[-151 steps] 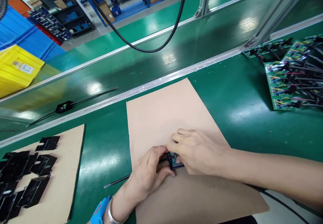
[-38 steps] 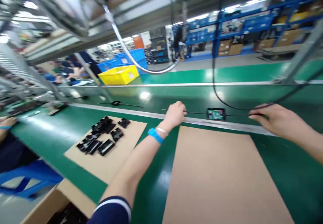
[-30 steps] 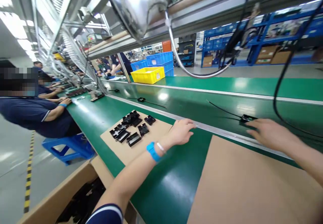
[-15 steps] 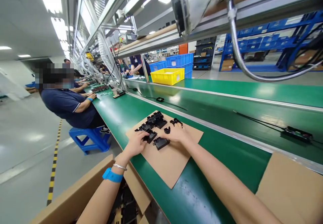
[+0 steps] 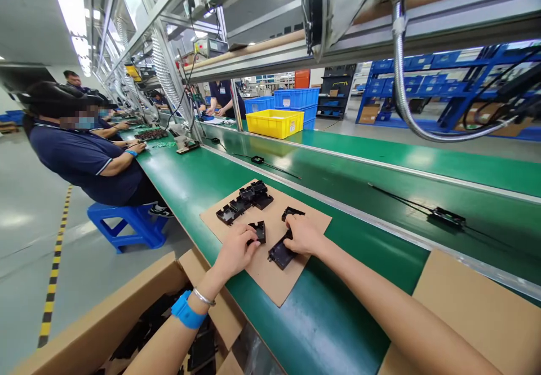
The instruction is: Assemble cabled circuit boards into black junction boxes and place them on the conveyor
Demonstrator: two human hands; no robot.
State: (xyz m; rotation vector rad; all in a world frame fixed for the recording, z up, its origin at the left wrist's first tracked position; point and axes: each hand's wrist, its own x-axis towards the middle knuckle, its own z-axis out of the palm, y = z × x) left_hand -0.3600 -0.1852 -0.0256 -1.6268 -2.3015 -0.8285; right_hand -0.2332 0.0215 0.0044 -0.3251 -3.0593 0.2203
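Note:
My left hand [image 5: 236, 251] is closed on the edge of a small black plastic housing [image 5: 261, 232], tilted up just above the cardboard sheet [image 5: 274, 290]. Across from it, my right hand [image 5: 305, 235] has its thumb and fingers bent over another black housing [image 5: 282, 252] lying on the sheet. Beyond those fingertips sits a further open-topped black housing [image 5: 291, 212], partly covered by the hand. Several more black housings [image 5: 245, 201] lie in a cluster at the sheet's far left side.
The sheet lies on a green bench [image 5: 338, 307]. An open carton [image 5: 127, 307] of black parts stands below at left. Wired black modules [image 5: 448, 218] rest on the lane behind the metal rail. A co-worker [image 5: 80, 155] sits at left; a flexible metal hose [image 5: 399, 82] hangs at upper right.
My left hand has tilted its housing up and moved it away from the cluster. My right hand has come back toward the near housing, which is now turned. The view has shifted.

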